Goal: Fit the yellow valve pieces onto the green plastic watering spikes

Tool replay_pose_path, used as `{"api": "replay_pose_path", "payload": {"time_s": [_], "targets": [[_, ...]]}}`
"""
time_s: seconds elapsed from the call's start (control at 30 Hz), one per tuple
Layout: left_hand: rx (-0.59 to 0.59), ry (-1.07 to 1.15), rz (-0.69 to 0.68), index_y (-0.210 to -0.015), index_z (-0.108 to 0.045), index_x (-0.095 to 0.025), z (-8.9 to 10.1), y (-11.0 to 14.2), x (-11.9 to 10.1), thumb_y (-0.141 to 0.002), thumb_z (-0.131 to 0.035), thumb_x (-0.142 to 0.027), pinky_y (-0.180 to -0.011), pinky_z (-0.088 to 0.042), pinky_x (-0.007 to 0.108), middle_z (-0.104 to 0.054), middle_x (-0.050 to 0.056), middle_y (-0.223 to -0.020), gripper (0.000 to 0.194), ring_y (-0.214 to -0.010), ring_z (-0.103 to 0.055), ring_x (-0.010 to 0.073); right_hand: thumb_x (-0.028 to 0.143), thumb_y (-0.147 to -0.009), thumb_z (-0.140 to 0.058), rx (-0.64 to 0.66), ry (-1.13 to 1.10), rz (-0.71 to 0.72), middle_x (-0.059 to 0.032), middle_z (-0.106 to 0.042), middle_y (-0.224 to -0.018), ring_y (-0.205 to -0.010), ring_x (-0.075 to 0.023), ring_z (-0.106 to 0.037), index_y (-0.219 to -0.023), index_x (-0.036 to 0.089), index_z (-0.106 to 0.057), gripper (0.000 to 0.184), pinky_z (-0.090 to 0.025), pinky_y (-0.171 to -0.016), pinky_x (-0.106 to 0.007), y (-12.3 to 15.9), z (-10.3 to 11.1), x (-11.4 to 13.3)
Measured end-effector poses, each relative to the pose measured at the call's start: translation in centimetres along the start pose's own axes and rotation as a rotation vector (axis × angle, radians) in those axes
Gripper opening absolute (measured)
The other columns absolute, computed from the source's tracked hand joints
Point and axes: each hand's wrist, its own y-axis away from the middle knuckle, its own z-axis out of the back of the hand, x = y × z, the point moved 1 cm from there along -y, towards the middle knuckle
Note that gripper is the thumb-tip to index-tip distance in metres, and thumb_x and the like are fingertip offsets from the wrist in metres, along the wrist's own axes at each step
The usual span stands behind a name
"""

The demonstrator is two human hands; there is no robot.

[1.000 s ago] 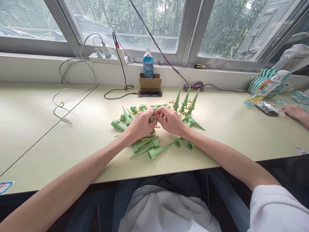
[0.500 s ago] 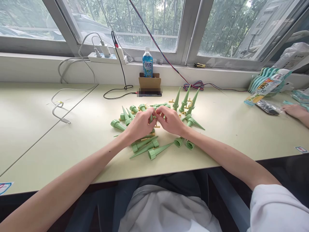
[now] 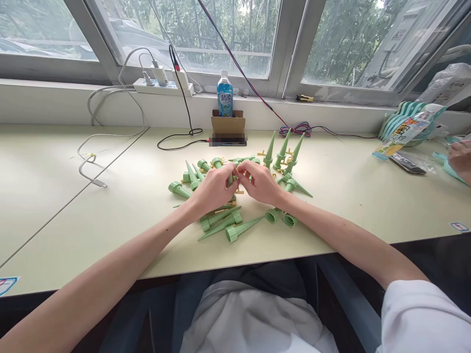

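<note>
My left hand (image 3: pixel 216 185) and my right hand (image 3: pixel 259 184) meet over a pile of green plastic plant-watering spikes, fingertips nearly touching. The left fingers are closed round a green watering spike (image 3: pixel 230 179), mostly hidden by the hand. My right thumb and forefinger pinch at its end; what lies between them is too small to make out. Three spikes with yellow valves, one of them this spike (image 3: pixel 270 153), stand upright beyond my right hand. Loose spikes lie around, such as one spike (image 3: pixel 243 230) near the front and an open-ended cap (image 3: pixel 289 220) below my right wrist.
Behind the pile, a blue bottle (image 3: pixel 224 95) stands by a cardboard box (image 3: pixel 228 125). A power strip (image 3: pixel 162 88) sits on the sill; a white cable (image 3: pixel 91 166) lies left. At right are a tilted bottle (image 3: pixel 403 135), a phone (image 3: pixel 407 164) and another person's hand (image 3: pixel 460 159).
My two hands stay almost still at the same spot. The other person's hand at the right edge has lifted off the table and shifted right.
</note>
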Motion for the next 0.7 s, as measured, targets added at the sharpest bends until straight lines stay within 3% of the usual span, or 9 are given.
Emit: {"api": "replay_pose_path", "payload": {"time_s": [0.7], "targets": [[0.004, -0.015, -0.004, -0.091, -0.054, -0.02, 0.05, 0.05, 0.04, -0.087, -0.05, -0.031, -0.054, -0.041, 0.026, -0.061, -0.001, -0.067, 0.012, -0.051, -0.053, 0.0124, 0.023, -0.097, -0.046, -0.005, -0.004, 0.009, -0.0033, -0.061, -0.086, -0.068, -0.0125, -0.052, -0.092, 0.02, -0.051, 0.009, -0.043, -0.062, -0.026, -0.02, 0.01, 0.08]]}}
